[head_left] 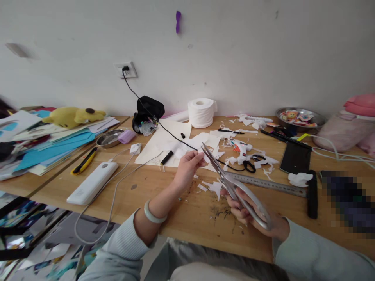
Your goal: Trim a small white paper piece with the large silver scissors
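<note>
My right hand [244,208] is wrapped through the handles of a pair of large silver scissors [221,171]. Their blades point up and to the left, slightly apart at the tips. Just left of the tips, my left hand [190,166] is closed in a pinch above the desk. Whatever lies between its fingertips is too small to make out. White paper sheets [175,130] and loose paper scraps [215,188] lie behind and beneath the blades. A steel ruler [266,182] runs to the right from under the scissors.
A glue gun [242,151] lies among scraps, its black cord stretching to the wall socket [125,70]. Behind stand a toilet roll [200,113] and a pencil case [148,117]. A power bank [93,183], yellow cutter [84,160] and white cable lie left; a phone [295,156] lies right.
</note>
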`<state>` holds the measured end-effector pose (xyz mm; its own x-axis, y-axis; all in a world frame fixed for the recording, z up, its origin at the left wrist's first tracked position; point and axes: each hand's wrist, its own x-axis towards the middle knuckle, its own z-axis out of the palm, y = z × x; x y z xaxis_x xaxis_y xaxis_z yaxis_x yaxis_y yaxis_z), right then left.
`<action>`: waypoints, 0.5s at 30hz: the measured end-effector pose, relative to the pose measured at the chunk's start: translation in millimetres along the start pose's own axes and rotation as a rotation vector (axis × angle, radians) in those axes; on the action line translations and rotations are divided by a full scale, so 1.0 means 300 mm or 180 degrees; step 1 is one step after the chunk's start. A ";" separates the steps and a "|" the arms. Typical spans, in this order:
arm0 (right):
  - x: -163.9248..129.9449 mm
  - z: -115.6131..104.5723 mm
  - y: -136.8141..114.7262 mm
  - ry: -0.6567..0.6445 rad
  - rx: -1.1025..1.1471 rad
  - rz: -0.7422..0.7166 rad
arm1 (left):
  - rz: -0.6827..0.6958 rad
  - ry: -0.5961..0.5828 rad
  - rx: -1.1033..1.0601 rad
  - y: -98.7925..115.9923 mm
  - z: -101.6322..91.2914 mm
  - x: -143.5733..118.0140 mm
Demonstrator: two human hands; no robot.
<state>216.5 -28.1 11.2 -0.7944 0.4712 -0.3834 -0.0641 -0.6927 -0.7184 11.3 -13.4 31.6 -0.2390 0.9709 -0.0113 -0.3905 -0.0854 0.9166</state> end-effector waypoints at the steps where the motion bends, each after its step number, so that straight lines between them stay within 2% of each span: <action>1: -0.001 0.002 -0.001 0.0000 -0.0029 0.0002 | 0.0003 -0.0015 0.0052 -0.001 0.000 0.000; 15: 0.001 0.008 0.001 0.0010 -0.0219 -0.0041 | 0.0163 -0.0005 0.0735 -0.009 -0.013 0.006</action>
